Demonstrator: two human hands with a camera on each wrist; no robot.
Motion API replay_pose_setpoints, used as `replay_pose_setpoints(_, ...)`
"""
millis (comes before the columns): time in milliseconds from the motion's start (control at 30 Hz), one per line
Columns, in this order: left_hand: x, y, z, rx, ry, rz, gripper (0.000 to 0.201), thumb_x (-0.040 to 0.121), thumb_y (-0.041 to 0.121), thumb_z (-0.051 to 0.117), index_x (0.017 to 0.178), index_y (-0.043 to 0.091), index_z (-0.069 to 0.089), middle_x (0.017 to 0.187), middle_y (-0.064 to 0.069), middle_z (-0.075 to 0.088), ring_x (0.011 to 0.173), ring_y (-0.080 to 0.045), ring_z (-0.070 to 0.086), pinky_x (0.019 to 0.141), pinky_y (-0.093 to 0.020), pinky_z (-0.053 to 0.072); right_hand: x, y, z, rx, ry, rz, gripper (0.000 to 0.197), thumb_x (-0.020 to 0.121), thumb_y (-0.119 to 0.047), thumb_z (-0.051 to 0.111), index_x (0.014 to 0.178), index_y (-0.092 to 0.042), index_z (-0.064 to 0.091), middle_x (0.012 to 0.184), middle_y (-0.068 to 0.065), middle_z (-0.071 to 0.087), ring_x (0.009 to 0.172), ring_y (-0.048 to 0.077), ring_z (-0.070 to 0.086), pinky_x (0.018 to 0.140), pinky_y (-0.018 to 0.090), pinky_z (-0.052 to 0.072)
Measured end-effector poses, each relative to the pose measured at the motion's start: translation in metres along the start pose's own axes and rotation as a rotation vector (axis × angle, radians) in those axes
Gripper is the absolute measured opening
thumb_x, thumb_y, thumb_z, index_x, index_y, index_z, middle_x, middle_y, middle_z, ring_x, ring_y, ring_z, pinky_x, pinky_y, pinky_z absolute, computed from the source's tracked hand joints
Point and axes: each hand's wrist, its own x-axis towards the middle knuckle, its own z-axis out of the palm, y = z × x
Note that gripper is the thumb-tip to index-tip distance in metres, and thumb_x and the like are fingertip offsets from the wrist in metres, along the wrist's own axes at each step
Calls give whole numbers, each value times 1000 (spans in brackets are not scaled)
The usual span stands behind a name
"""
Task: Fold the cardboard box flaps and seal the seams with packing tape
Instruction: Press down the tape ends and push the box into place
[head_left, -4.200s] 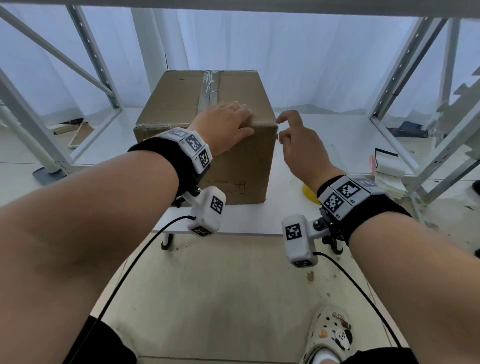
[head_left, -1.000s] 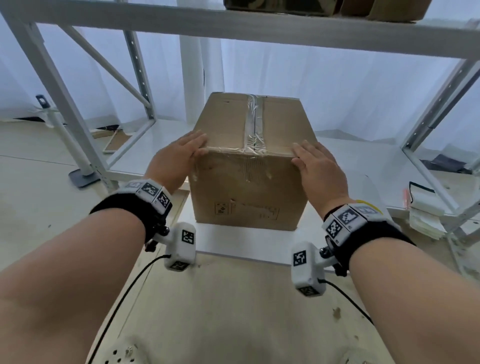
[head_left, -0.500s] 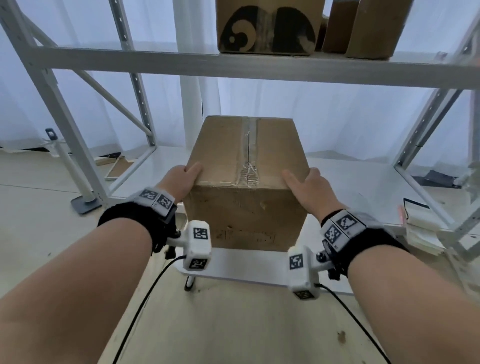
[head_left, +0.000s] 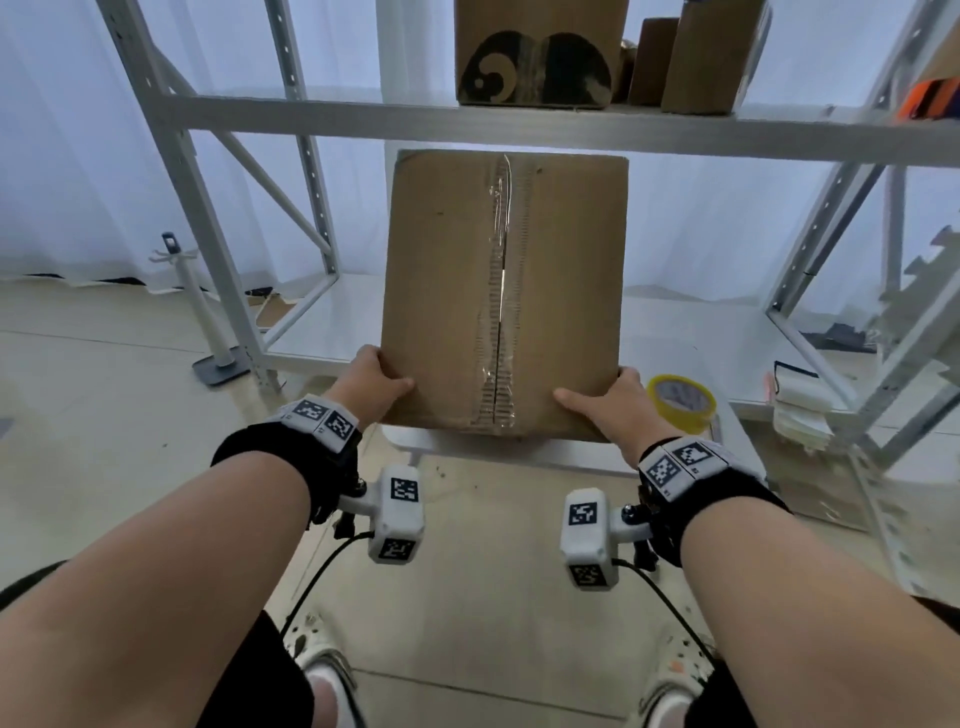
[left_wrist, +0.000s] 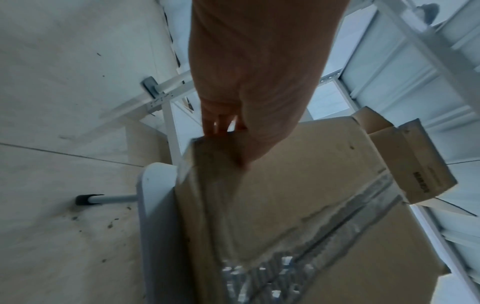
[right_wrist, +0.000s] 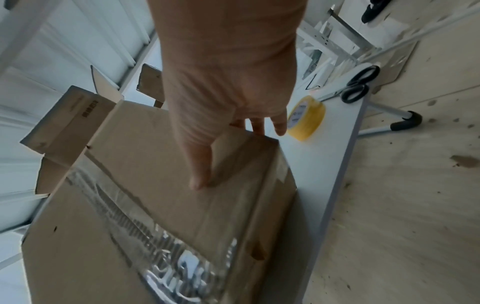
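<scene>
A brown cardboard box (head_left: 447, 291) is tipped so that its taped face looks toward me, with a clear tape seam (head_left: 501, 291) running down the middle. My left hand (head_left: 371, 384) grips the box's near left corner, thumb on the taped face and fingers round the side (left_wrist: 221, 125). At the near right corner my right hand (head_left: 608, 402) holds it the same way, fingers (right_wrist: 257, 125) wrapped over the edge. The far end's flaps (left_wrist: 415, 160) (right_wrist: 70, 115) stand open. A yellow tape roll (head_left: 679, 402) (right_wrist: 307, 118) lies on the white table right of the box.
The box's lower edge is over a small white table (head_left: 519, 454) with black-footed legs. Black-handled scissors (right_wrist: 355, 86) lie beyond the tape roll. A grey shelf beam (head_left: 519, 122) crosses just above the box and carries other cardboard boxes (head_left: 535, 52). Rack uprights stand on both sides.
The box has been tipped further back, so its taped face now fills the view. Both hands slid from its top edge to its near lower corners. The tape roll has come into sight.
</scene>
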Motion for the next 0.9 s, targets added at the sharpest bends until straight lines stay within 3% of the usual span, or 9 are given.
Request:
replay_pose_setpoints(133, -11, 30, -20, 6, -123, -54, 75, 77, 30, 75, 136, 9, 33, 127, -11, 53, 112, -29, 53, 96, -41, 46, -3, -39, -14, 77, 14, -78, 97, 72, -46, 78, 144, -11, 23, 136, 7, 48, 121, 25, 51, 105, 43, 41)
replay_pose_setpoints(200, -13, 49, -30, -121, -42, 16, 78, 84, 45, 66, 142, 10, 27, 137, -9, 47, 120, -29, 49, 98, -37, 41, -2, -62, -22, 86, 28, -115, 99, 75, -50, 74, 148, -18, 16, 145, 7, 41, 128, 26, 45, 109, 44, 37)
replay_pose_setpoints(300, -17, 65, -40, -73, -38, -4, 81, 85, 69, 42, 145, 15, 28, 141, -7, 44, 122, -28, 49, 93, -37, 41, 1, -78, -31, -11, 33, -101, 102, 73, -65, 64, 151, -27, 10, 154, 7, 27, 137, 28, 35, 111, 49, 31)
replay_pose_setpoints(400, -22, 60, -53, 42, -108, -129, 90, 85, 76, 22, 137, 7, 43, 132, -11, 52, 112, -28, 56, 79, -33, 44, -2, -77, -39, -101, 42, -43, 90, 76, -78, 41, 144, -19, 34, 144, 6, 43, 127, 29, 46, 107, 51, 35)
replay_pose_setpoints(500, -22, 67, -59, -12, -130, -117, 107, 72, 88, 20, 143, 9, 35, 145, -9, 41, 126, -31, 45, 99, -41, 40, -2, -85, -50, -56, 122, -5, 89, 80, -83, 21, 114, -8, 56, 121, 11, 58, 108, 31, 57, 101, 47, 41)
replay_pose_setpoints(567, -22, 89, -64, -236, -17, -6, 107, 73, 88, 22, 143, 9, 34, 144, -11, 41, 129, -31, 42, 107, -45, 35, 2, -100, -55, 40, 185, -42, 85, 79, -84, 20, 106, -11, 54, 117, 9, 58, 108, 31, 55, 101, 48, 41)
replay_pose_setpoints(667, -19, 122, -79, -296, 124, 47, 103, 72, 88, 25, 137, 9, 43, 130, -7, 51, 118, -31, 50, 105, -45, 38, 7, -122, -62, 69, 178, -39, 78, 81, -78, 34, 119, -12, 52, 115, 3, 52, 111, 28, 52, 103, 47, 41)
replay_pose_setpoints(800, -18, 122, -90, -80, 42, -17, 76, 85, 71, 42, 127, 8, 49, 122, -13, 56, 102, -33, 59, 86, -41, 52, 6, -132, -76, -5, 70, 37, 81, 62, -75, 53, 115, -14, 56, 114, 8, 61, 101, 31, 60, 94, 48, 48)
replay_pose_setpoints(900, -21, 116, -80, 51, -24, -17, 66, 92, 60, 42, 125, 3, 50, 117, -13, 58, 102, -31, 59, 89, -40, 50, 2, -135, -75, -167, -1, 68, 69, 76, -72, 50, 115, -15, 54, 118, 12, 59, 104, 34, 60, 98, 48, 46)
